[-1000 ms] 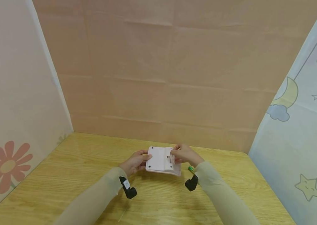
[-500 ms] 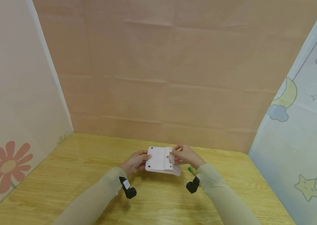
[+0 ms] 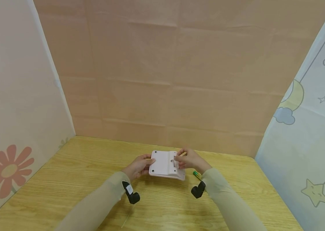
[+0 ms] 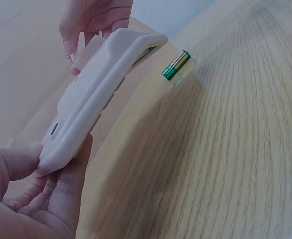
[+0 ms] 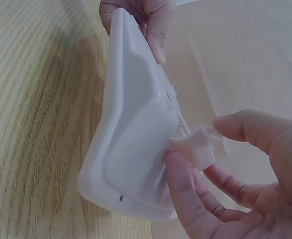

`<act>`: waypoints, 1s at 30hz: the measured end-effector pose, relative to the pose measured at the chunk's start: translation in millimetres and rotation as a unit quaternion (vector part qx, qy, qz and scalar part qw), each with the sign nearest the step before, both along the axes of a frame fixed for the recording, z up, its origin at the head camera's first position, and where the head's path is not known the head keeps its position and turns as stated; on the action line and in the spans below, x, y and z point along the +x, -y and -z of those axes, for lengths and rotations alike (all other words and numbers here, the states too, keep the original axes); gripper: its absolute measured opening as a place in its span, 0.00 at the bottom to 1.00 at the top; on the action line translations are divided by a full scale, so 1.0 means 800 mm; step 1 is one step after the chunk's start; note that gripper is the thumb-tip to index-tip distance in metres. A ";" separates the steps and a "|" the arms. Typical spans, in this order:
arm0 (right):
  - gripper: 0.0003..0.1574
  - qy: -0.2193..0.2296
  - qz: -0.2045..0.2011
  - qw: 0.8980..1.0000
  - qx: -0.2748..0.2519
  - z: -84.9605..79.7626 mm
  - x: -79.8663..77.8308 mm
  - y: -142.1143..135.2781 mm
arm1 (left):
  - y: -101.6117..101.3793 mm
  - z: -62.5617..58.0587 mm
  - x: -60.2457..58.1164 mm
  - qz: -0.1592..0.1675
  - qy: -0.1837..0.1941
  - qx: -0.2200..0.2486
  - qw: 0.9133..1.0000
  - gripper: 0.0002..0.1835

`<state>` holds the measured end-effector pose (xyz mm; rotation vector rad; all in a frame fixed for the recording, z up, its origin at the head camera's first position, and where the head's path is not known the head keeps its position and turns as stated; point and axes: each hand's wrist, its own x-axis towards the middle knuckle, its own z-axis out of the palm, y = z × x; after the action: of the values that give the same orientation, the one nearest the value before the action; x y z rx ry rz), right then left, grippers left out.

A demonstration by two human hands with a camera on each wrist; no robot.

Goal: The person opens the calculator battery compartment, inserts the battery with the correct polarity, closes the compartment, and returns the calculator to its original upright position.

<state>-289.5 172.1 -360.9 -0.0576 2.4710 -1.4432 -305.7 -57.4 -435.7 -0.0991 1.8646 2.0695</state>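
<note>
A pale pink calculator (image 3: 161, 163) is held up off the table, back towards me, with small dark feet at its corners. Its keys show on the underside in the left wrist view. My left hand (image 3: 138, 166) grips its left edge, thumb on the back and fingers beneath. At the right part of the back, my right hand (image 3: 191, 160) pinches a small curved battery cover (image 5: 195, 148) between thumb and fingers. That cover stands tilted at the battery opening, its edge right at the calculator's back. The fingers hide part of the opening in the head view.
A green and gold battery (image 4: 176, 64) lies on the wooden table (image 3: 64, 179), close to my right wrist. Black wrist cameras (image 3: 198, 190) hang below both sleeves. A plain brown wall covering (image 3: 165, 80) rises behind the table, and patterned panels stand on both sides.
My right fingers and the battery cover have shifted slightly at the opening. The calculator and my left hand stay almost still.
</note>
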 end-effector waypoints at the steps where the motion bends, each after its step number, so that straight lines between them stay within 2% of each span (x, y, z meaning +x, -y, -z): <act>1: 0.18 0.002 -0.001 1.000 -0.005 0.000 0.000 -0.001 | 0.000 0.000 0.000 0.001 0.000 -0.001 1.000 0.17; 8: 0.19 0.026 -0.012 0.998 -0.060 0.008 -0.006 -0.010 | -0.001 -0.001 0.002 -0.002 -0.001 -0.002 1.000 0.18; 18: 0.23 0.048 -0.026 0.994 -0.099 0.007 -0.007 -0.018 | -0.001 0.000 0.000 -0.004 -0.001 0.004 1.000 0.17; 30: 0.26 0.084 -0.019 0.980 -0.179 0.017 -0.008 -0.033 | -0.001 -0.002 0.000 -0.003 0.005 -0.009 1.000 0.18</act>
<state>-296.0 198.7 -374.5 -0.0516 2.0422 -1.7802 -305.3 -56.6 -434.3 -0.1181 1.8799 2.0528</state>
